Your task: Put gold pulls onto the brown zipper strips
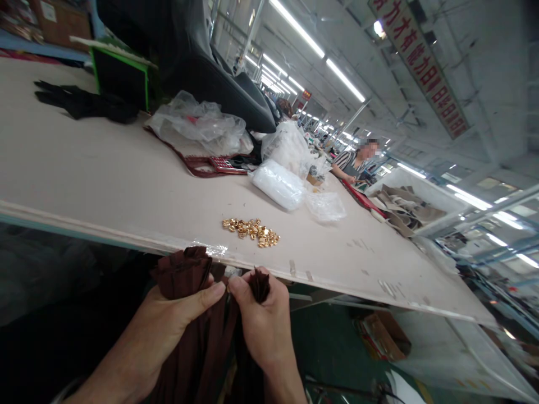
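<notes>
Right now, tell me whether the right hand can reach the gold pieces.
Probably yes: the gold pieces lie uncovered just beyond the right hand, though it is holding brown strips.

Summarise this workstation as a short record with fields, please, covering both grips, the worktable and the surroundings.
Left grip: closed around a thick bundle of brown strips
Right grip: closed around a thinner bundle of dark brown strips
Worktable: scattered gold-coloured fittings near the front edge; clear plastic bags farther back
Under table: open cardboard box
Background: person in a striped top
</notes>
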Motion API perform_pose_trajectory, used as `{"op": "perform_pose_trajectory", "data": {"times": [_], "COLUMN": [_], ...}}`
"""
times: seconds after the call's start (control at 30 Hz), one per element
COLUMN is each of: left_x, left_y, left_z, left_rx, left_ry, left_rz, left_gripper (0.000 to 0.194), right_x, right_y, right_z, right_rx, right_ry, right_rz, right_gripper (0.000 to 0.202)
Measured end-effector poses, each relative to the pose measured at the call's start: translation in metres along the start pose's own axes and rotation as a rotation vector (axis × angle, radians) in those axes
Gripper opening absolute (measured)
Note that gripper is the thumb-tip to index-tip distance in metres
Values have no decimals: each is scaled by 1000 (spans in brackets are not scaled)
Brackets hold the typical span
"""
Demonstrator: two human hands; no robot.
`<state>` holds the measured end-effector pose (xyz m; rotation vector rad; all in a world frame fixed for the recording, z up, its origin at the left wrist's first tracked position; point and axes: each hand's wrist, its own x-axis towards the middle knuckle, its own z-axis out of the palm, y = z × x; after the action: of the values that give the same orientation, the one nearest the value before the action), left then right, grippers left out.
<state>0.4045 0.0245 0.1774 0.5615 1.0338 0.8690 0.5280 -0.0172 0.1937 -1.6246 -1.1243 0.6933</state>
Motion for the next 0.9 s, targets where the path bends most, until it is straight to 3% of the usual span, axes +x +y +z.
{"op": "perform_pose_trajectory", "data": {"times": [0.17,0.23,0.33,0.43,0.53,0.67,0.77,0.9], "left_x": [-2,-2,1,3,4,-1,-5,-7], "left_y": [5,6,7,6,1,-13,-23,-26], "left_z": [3,6,11,13,11,4,-1,-4], "left_rx": [-31,-40,5,47,64,125,107,41], "left_ry": [-85,-80,-4,43,26,-32,-69,-51], "left_rz": [-23,-12,30,109,181,198,115,37], "left_gripper": [22,23,19,14,19,24,19,22], "right_x": [16,28,40,39,26,9,8,23], "right_y": [-12,-17,-23,-26,-30,-30,-22,-10], "right_z": [9,10,9,8,5,-5,-17,-32], "right_rx": [-496,-587,-462,-273,-192,-39,-38,-323], "right_ry": [195,273,251,99,-57,-166,-140,94], "right_rz": [-203,-237,-208,-166,-138,-94,-8,-7], "right_gripper": [22,16,12,11,16,22,27,28]}}
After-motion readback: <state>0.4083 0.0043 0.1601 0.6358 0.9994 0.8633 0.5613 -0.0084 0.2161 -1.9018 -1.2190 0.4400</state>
